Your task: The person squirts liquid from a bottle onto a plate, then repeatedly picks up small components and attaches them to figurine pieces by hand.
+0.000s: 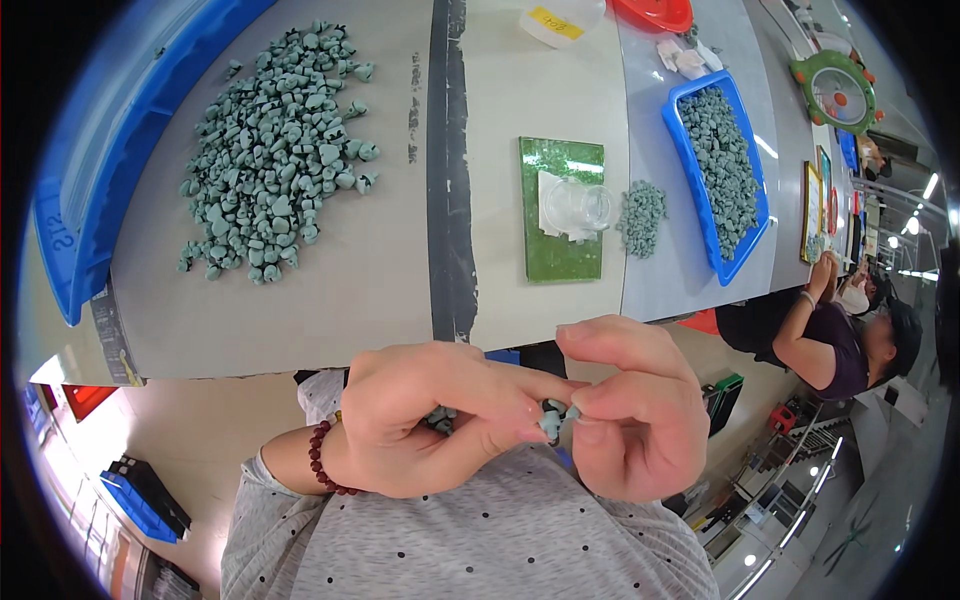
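In front of my body, my left hand (430, 415) is closed, its thumb and forefinger pinching a small grey-green piece (550, 422) with black parts. More such pieces (440, 418) show inside its curled fingers. My right hand (640, 415) meets it from the right. Its thumb and forefinger are pressed together on a tiny light grey-green bit that touches the piece; the bit's exact shape is too small to tell. On the table at the far left lies a large heap of grey-green pieces with black parts (275, 150).
A blue tray (690, 180) of smaller grey-green parts stands at right. Beside it are a small pile (643, 215) and a green board (535, 255) carrying a clear glass jar (590, 208). A large blue bin (75, 190) edges the left. Another person (830, 345) works farther right.
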`<state>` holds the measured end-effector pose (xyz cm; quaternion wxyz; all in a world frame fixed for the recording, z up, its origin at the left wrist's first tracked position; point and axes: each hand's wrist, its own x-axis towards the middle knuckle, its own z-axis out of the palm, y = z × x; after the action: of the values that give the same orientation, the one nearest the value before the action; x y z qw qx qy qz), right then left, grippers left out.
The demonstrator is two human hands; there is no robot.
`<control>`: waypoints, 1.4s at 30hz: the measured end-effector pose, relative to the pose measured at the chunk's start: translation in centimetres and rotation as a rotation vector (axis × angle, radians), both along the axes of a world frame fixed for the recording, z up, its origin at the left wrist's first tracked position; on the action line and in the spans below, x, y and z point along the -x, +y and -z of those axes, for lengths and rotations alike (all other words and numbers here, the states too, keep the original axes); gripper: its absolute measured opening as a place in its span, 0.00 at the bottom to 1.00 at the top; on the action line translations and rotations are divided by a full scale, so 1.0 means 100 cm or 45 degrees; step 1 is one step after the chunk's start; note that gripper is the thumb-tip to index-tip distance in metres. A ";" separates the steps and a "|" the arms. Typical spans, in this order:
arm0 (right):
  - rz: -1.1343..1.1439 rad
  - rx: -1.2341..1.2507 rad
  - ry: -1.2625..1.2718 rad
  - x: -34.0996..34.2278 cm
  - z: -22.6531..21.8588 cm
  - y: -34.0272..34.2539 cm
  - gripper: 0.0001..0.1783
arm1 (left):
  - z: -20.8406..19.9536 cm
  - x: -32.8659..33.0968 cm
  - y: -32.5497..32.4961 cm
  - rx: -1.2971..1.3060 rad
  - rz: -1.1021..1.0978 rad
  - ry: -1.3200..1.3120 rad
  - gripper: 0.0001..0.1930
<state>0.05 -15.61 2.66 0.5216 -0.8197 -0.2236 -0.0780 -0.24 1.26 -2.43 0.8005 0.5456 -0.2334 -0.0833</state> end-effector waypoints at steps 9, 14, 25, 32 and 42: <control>0.133 0.165 -0.343 0.002 0.002 0.004 0.07 | 0.004 0.000 0.004 0.034 -0.026 -0.133 0.09; 0.147 0.177 -0.370 0.002 0.005 0.008 0.06 | 0.007 0.000 0.004 0.040 -0.016 -0.181 0.10; 0.129 0.390 -0.587 0.002 0.004 0.007 0.06 | 0.000 0.004 -0.005 0.049 -0.291 -0.072 0.09; 0.180 0.261 -0.708 0.003 0.011 0.009 0.11 | 0.000 0.004 -0.005 -0.006 -0.354 -0.150 0.08; 0.146 -0.336 -0.440 -0.002 0.018 0.017 0.11 | -0.004 0.011 -0.016 0.364 -0.203 0.161 0.09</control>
<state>0.20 -13.96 0.87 0.5729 -0.7303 -0.2504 -0.2753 -1.36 -0.32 -2.04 0.8871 0.4368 -0.1478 -0.0196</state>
